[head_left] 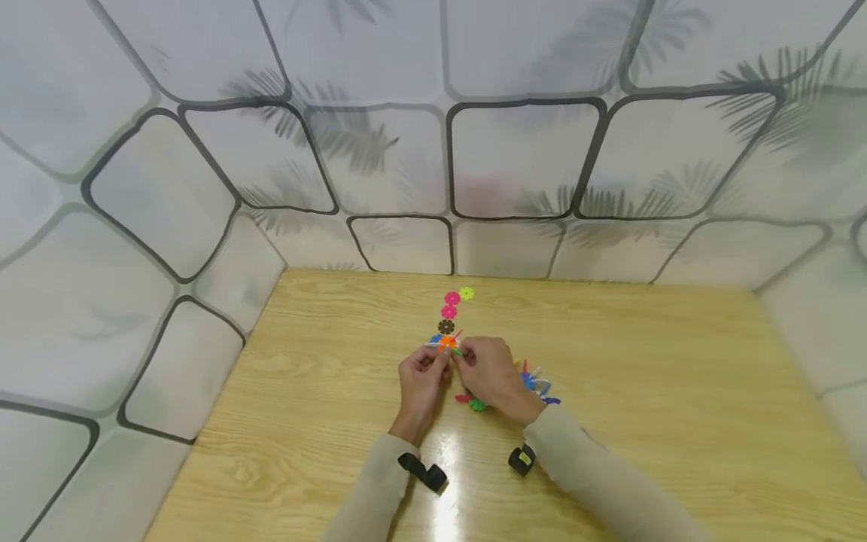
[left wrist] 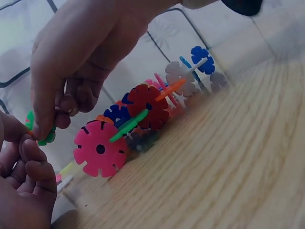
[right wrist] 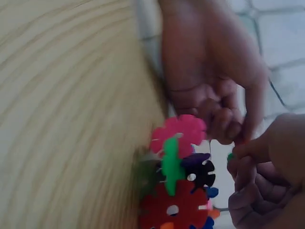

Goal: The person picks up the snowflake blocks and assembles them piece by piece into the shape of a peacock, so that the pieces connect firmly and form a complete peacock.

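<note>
Fingers of my left hand [head_left: 423,382] pinch an orange flower-shaped notched disc [head_left: 446,342], held upright in front of me. Close on its right, my right hand [head_left: 489,373] pinches a green notched disc [head_left: 457,352], its edge right at the orange one. In the left wrist view the green disc [left wrist: 49,137] shows partly behind the fingertips, with just a sliver of orange visible. Thumbs and fingers of both hands meet there, covering most of the joint. The right wrist view gives only a bit of the green disc [right wrist: 231,156].
Beyond the hands, a black disc [head_left: 445,327], pink discs [head_left: 449,311] and a yellow-green disc [head_left: 466,293] run in a line. Beside the right wrist lies a pile of joined discs [head_left: 531,382], including a pink one [left wrist: 100,149] and a red one [right wrist: 174,207]. A patterned wall [head_left: 400,245] borders the wooden table [head_left: 643,361].
</note>
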